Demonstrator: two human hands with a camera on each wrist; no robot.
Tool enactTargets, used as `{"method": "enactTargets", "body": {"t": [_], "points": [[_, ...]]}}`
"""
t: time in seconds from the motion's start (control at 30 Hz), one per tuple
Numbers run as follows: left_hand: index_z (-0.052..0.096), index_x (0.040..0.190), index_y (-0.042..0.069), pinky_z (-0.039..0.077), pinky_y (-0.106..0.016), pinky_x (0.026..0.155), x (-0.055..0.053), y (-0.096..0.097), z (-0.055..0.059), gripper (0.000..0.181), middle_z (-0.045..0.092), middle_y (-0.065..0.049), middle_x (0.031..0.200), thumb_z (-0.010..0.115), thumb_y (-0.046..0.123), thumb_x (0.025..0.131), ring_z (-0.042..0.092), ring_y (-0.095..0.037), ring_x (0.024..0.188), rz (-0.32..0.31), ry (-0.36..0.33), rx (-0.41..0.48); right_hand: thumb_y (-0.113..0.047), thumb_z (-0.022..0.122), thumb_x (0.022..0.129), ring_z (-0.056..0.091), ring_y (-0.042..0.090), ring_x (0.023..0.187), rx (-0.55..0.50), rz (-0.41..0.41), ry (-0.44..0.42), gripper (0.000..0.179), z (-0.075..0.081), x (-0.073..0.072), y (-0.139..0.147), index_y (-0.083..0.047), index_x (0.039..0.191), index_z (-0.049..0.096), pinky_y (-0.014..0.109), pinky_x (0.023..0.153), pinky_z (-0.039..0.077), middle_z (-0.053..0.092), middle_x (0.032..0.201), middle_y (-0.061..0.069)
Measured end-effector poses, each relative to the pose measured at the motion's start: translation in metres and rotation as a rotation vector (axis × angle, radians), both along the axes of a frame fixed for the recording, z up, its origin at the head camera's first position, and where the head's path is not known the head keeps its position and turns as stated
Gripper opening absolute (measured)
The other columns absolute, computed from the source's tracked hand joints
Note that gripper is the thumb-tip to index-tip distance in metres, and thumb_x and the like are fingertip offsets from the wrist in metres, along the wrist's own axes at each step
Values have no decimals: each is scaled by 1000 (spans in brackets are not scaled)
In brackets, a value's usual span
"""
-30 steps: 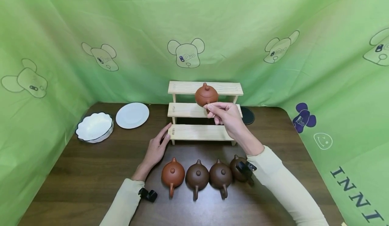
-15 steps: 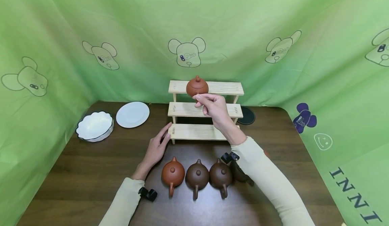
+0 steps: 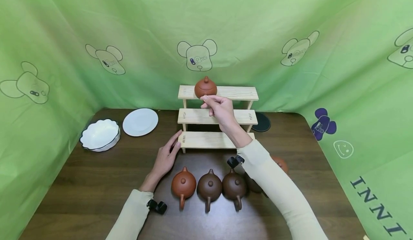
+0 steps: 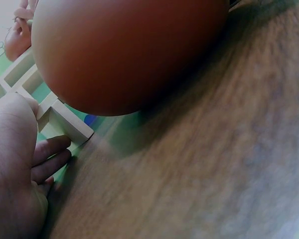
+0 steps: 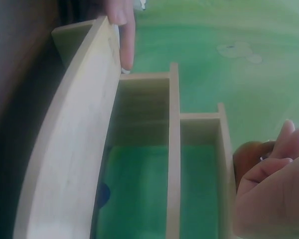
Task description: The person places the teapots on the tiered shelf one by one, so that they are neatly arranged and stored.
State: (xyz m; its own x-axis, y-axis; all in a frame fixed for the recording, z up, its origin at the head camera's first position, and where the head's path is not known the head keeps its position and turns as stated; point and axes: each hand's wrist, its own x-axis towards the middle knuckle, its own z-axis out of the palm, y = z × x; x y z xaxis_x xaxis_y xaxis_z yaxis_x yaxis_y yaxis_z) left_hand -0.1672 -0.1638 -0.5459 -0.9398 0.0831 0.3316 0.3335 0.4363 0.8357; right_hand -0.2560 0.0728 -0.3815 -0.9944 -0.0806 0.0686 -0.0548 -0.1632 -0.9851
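Observation:
My right hand [image 3: 221, 111] pinches the handle of a reddish-brown clay teapot [image 3: 205, 88] at the left part of the top tier of a wooden three-tier stand [image 3: 219, 140]. In the right wrist view this teapot [image 5: 246, 158] is right against the top tier; I cannot tell whether its full weight rests there. My left hand [image 3: 166, 157] touches the left end of the bottom tier with fairly straight fingers. Nearer me stand a reddish teapot [image 3: 183, 184] and two dark brown teapots, one beside it [image 3: 209, 187] and another [image 3: 234, 184] farther right.
My right sleeve partly covers another dark teapot [image 3: 253, 184] and a reddish one [image 3: 280, 163]. At the back left of the wooden table lie a white plate [image 3: 140, 122] and a scalloped white bowl [image 3: 100, 135]. Behind the stand's right side is a dark round disc [image 3: 262, 122].
My right hand has carried the reddish-brown teapot left and farther back, to the top tier. The left hand stays at the stand's left end. The reddish teapot behind my sleeve has come into view.

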Motion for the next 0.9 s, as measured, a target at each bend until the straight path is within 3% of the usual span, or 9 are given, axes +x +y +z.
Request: {"method": "enactTargets", "body": {"t": [0.2,0.53,0.67,0.77,0.9], "points": [[55,166,26,54,-49,103,-3,-2,-6,49,73,-17,144,55,35,119,72,-32,126,4,17,-23,-15,73,110,51,4,52,0,-7,-2,21,1,-9,-5,3,117,83,18,54,39,75,74,-6],[55,166,21,52,-60,106,-1,-1,-2,49,70,-20,148,56,34,118,68,-38,132,-10,-1,6,-16,74,110,52,4,52,-27,-16,-27,24,2,-17,-10,4,120,82,18,53,40,74,73,-5],[54,167,23,53,-47,104,-4,-3,-9,50,72,-16,146,55,37,119,70,-31,128,0,5,-26,-17,73,110,52,4,53,-18,-2,-33,26,3,-16,-9,4,122,82,18,54,41,73,74,-6],[54,167,23,53,-49,104,-4,-3,-8,50,72,-15,145,56,35,119,70,-30,128,-1,-6,-28,-18,72,111,51,4,54,-13,15,-46,26,3,-15,-7,3,123,82,17,54,40,72,75,-5],[54,167,20,51,-64,108,-2,-1,1,49,68,-18,151,57,28,119,67,-36,134,-9,-51,-3,-20,71,112,52,4,54,-3,38,-65,26,2,-14,-4,1,122,82,18,53,38,72,75,-5]]}}
